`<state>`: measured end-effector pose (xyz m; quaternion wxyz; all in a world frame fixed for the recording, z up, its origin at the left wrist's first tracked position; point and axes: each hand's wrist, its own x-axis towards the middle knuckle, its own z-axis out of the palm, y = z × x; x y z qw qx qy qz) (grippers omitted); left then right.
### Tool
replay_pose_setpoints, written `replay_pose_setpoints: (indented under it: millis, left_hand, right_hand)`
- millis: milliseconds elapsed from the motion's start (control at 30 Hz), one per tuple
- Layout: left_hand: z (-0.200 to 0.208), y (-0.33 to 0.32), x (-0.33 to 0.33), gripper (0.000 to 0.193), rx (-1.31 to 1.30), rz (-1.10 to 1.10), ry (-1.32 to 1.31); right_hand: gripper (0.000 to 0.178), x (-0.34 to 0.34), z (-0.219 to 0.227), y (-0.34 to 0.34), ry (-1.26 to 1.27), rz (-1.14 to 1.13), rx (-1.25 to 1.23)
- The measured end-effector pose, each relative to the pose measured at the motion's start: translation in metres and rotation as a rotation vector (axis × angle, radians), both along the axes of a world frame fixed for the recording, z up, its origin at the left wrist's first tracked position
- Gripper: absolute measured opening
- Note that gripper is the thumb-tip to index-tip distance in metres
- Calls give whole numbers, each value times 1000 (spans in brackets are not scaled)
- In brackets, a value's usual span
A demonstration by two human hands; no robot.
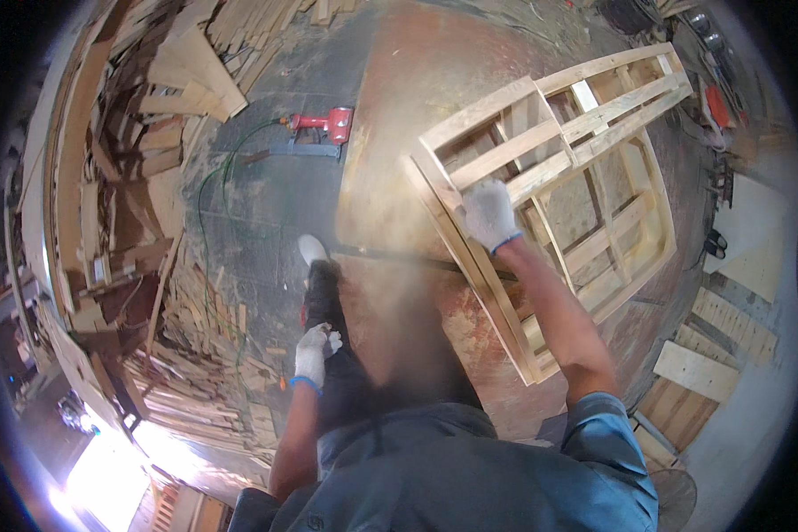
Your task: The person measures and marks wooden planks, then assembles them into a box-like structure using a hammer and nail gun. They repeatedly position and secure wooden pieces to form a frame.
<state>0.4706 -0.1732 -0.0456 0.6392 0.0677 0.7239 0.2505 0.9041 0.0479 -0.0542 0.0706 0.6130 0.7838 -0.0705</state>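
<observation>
R hand (pixel 490 215) in white knit glove w/ blue cuff, fingers clenched round a slat of the pale slatted wooden pallet frame (pixel 585 204), which stands tilted on the rusty brown metal sheet (pixel 399 115) on the floor, just right of the person's legs. L hand (pixel 312 353), same glove type, hangs beside the dark trouser leg, fingers loosely curled, holding nothing. Red nail gun (pixel 326 124) w/ green hose (pixel 213 204) lies on the concrete, well apart. Scrap wood piles (pixel 186 355) to the left.
</observation>
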Motion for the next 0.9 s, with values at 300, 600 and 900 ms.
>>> replay_pose_setpoints:
  millis: [300,600,900]
  left_hand:
    - [-106,183,6,37,-135,-496,-196]
    - [-169,333,3,34,140,-888,-201]
    - [-252,434,160,49,1014,-1369,212]
  right_hand:
    - [34,-13,13,-6,122,-215,29]
    - [35,-64,51,-20,462,-1053,315]
    - [58,-68,-77,-88,1541,-1609,944]
